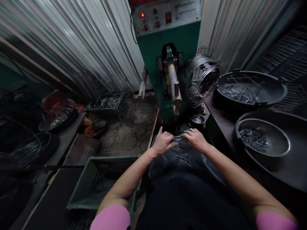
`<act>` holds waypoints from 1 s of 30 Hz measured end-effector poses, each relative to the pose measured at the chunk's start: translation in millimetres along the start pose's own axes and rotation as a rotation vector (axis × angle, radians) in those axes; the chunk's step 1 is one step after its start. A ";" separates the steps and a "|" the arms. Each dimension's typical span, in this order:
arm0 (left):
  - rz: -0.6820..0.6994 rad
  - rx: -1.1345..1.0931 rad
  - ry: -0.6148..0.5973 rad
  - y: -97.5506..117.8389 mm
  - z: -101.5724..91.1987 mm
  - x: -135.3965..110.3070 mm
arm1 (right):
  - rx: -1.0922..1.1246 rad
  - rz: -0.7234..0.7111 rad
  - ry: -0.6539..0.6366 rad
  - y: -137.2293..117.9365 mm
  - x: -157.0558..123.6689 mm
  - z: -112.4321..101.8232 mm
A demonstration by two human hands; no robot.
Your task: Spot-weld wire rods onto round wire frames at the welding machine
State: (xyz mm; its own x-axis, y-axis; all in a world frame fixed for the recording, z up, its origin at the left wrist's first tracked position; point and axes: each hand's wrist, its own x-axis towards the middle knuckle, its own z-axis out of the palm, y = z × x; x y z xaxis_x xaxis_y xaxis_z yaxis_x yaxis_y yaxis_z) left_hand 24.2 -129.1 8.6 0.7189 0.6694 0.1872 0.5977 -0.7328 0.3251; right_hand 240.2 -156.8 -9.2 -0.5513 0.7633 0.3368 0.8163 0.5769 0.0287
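A small wire rack (178,137) of thin metal rods is between my two hands, just above my dark apron (165,172). My left hand (163,142) holds its left end, thumb pointing right and one finger raised. My right hand (196,140) is closed on the right end with the fingertips. A small pile of short bent wire pieces (182,158) lies on the apron below the rack. Straight ahead stands a green machine (148,48) with a thick metal arm (174,84) reaching toward me; its lower tip is just beyond the rack.
A coil of wire (200,78) hangs right of the machine. Wide pans (284,91) and a metal bowl (279,143) with wire pieces stand on the right. To the left are a green crate (83,188), wire rings (129,142) on the floor and a wooden-edged board (82,150).
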 end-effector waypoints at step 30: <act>-0.030 0.054 0.168 -44.0 -29.8 75.5 | 0.068 0.126 0.106 69.8 55.2 -10.0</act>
State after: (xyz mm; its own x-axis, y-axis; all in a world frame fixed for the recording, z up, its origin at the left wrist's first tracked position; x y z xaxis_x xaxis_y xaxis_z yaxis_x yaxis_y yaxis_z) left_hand 41.6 -42.6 36.0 0.6338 0.6988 0.3317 0.6395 -0.7146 0.2836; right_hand 268.4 -77.3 20.7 -0.4210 0.7980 0.4312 0.8623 0.4997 -0.0828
